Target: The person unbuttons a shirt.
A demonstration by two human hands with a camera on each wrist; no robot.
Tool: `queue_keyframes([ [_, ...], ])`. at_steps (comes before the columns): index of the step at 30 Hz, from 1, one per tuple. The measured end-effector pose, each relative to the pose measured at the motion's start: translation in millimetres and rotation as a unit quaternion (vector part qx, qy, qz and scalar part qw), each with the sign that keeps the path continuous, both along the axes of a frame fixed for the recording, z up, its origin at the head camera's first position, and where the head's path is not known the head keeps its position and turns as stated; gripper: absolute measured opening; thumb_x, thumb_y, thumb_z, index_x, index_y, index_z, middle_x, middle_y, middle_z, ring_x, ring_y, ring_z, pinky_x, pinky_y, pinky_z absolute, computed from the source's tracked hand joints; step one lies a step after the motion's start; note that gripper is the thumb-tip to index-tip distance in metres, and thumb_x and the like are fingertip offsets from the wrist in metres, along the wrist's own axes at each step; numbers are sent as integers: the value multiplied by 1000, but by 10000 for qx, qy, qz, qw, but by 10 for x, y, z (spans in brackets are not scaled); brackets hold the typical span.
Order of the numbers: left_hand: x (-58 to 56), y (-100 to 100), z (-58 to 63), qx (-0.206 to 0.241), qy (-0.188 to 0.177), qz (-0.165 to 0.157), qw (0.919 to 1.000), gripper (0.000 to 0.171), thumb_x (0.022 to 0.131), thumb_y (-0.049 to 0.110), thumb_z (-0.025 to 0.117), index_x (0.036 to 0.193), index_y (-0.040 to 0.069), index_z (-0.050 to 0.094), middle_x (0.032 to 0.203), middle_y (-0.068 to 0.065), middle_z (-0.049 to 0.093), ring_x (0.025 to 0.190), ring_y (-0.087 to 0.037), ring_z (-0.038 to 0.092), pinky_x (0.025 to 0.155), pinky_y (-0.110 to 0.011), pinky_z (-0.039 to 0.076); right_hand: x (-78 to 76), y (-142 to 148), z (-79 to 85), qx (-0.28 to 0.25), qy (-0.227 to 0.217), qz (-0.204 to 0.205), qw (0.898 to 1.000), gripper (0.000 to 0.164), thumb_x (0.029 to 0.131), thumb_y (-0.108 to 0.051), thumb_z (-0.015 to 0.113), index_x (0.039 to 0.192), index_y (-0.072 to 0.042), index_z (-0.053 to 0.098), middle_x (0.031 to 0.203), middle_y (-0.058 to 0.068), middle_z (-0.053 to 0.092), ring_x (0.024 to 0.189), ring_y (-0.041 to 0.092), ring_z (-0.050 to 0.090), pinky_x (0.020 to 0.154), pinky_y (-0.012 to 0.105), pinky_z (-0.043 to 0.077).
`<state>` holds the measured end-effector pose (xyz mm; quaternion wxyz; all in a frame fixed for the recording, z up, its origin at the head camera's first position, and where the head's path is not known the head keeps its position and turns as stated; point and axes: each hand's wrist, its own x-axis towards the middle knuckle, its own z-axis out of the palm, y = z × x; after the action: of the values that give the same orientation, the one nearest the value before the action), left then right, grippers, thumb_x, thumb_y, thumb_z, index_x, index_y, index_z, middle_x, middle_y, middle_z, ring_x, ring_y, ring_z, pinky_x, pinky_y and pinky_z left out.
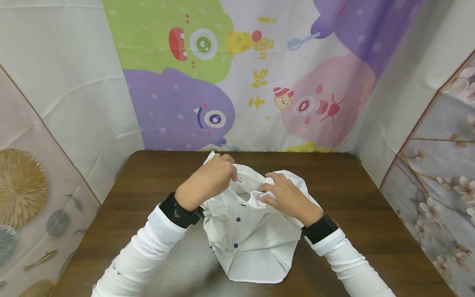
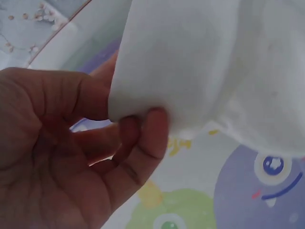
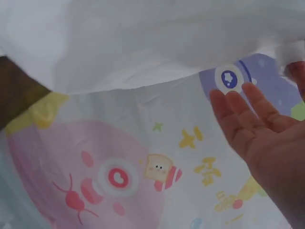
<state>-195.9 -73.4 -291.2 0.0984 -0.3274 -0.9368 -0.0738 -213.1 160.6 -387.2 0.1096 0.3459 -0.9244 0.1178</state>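
Note:
A white button-up shirt (image 1: 256,231) with dark blue buttons is bunched over the table, its collar uppermost and its hem toward me. At the collar's left side is my left hand (image 1: 213,175). The left wrist view shows that hand (image 2: 100,143) pinching a straight white cloth edge (image 2: 176,62) between thumb and fingers. On the opposite side, my right hand (image 1: 287,196) pinches the collar by the neck opening. Its other fingers (image 3: 248,114) stretch out beneath hanging white cloth (image 3: 143,43) in the right wrist view, where the pinch is mostly cut off at the frame's edge.
The dark brown wooden table (image 1: 352,206) lies under the shirt. Behind it hangs a cloth printed with cartoon monsters (image 1: 185,103). Patterned panels stand at the left and right, the right one with blossoms (image 1: 430,206). Each wrist wears a black band (image 1: 180,211).

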Motion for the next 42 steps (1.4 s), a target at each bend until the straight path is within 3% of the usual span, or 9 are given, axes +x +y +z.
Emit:
queue_keyframes([
  [12,4,-176,63,-466,-1175,534,9905,38,85,-5,43,96,14,74,99,-4,69,90,-24,64,76,-36,52,-14,207,390,-1410,-857,402,9855,27,79,-30,71,76,-14,49,103,0,63,95,14,57,77,29,48],
  [18,-141,-327,38,-617,-1396,343,9877,24,95,29,49,103,25,71,113,4,66,114,-23,55,111,-57,14,19,328,595,-2378,-1563,88,9586,34,80,-22,73,72,-12,42,76,0,49,73,9,45,61,24,36],
  [22,-251,-436,12,220,-1619,-334,9860,25,90,43,56,93,21,67,132,0,55,133,-26,38,112,-58,-1,58,401,707,-2759,-2250,-162,9343,35,81,-22,71,75,-10,39,70,2,32,65,12,38,54,25,31],
  [25,-303,-481,-10,1482,-2179,-1038,9590,18,88,32,62,80,16,59,134,-2,54,137,-21,34,116,-45,7,77,428,772,-3126,-2726,-205,9097,33,83,-20,70,78,-10,39,68,0,33,64,13,44,51,27,35],
  [29,-294,-478,-32,3099,-3210,-1778,8771,18,89,18,59,76,11,49,95,0,59,101,-14,55,89,-30,41,82,444,837,-3620,-3076,-237,8796,27,86,-17,66,81,-13,40,63,-4,33,61,11,48,49,29,39],
  [32,-271,-436,-47,3853,-3723,-2169,8160,13,91,13,49,79,11,46,75,0,38,73,-14,45,64,-27,38,71,451,871,-3908,-3237,-163,8615,23,89,-16,62,85,-15,39,66,-3,37,63,11,52,50,27,44],
  [34,-260,-405,-59,4184,-3919,-2293,7866,11,94,11,44,83,12,45,75,1,38,70,-12,46,60,-25,39,62,458,889,-4040,-3381,-60,8500,21,91,-15,58,87,-17,38,73,-1,44,68,14,57,55,28,50],
  [37,-253,-370,-80,4451,-4059,-2177,7680,8,97,16,41,89,14,43,79,1,39,71,-11,48,59,-24,41,56,480,912,-4049,-3603,77,8404,18,92,-16,55,91,-18,37,83,2,49,75,18,60,61,33,54],
  [42,-246,-357,-108,4314,-3983,-1774,7898,10,98,26,44,101,18,40,92,-4,44,81,-16,54,64,-27,46,54,523,946,-3753,-3756,195,8472,17,93,-17,54,95,-18,38,85,4,49,76,19,61,62,37,55],
])
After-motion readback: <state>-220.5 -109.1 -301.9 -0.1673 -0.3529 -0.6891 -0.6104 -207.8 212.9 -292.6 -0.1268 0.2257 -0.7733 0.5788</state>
